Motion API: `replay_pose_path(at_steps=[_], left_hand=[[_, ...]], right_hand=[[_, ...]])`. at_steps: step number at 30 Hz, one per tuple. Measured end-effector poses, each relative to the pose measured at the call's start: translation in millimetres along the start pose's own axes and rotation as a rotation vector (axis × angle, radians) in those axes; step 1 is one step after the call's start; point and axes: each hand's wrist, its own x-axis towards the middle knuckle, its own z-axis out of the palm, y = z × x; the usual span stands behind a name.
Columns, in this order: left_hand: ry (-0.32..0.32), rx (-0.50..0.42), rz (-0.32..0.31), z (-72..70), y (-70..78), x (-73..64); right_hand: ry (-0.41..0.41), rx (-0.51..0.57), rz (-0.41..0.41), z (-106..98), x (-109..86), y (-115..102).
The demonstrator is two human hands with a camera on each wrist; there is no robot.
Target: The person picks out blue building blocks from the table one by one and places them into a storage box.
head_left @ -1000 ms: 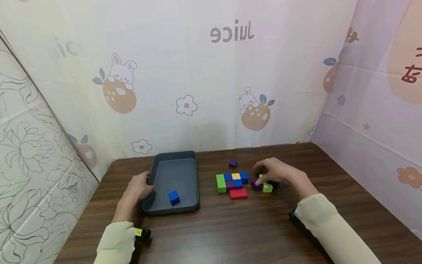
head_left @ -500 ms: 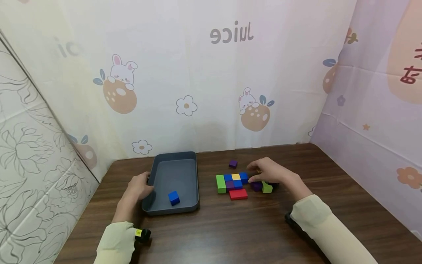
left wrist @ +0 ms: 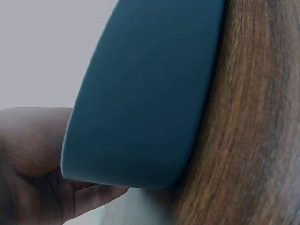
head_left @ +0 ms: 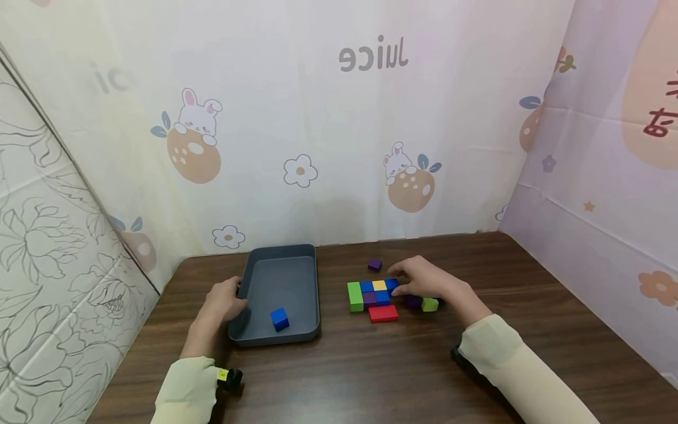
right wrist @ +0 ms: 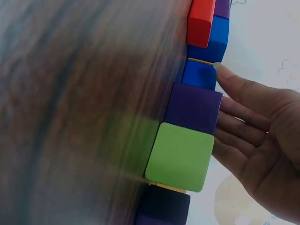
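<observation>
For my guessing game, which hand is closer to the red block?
Right. The right hand is beyond and right of the red block; the left hand is far left, at the tray.

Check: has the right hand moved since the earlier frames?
Yes. The right hand has moved left in the head view, judged against the red block, which lies where it was.

Soft light, faint glare on the table [head_left: 339,383]; wrist views dimmer and blurrier

The head view looks forward-down past both hands [head_left: 225,299] [head_left: 425,279]; close wrist views share the left's tray [head_left: 281,280], the right's blocks [head_left: 382,297].
</observation>
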Motion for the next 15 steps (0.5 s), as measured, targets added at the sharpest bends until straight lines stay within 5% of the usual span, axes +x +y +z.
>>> replay_pose_path(at_steps=[15], left_hand=[[-0.006,0.011,-0.005,0.8,0.0,0.3]], right_hand=[[-0.038,-0.041,0.004,2.3,3.8,0.2]])
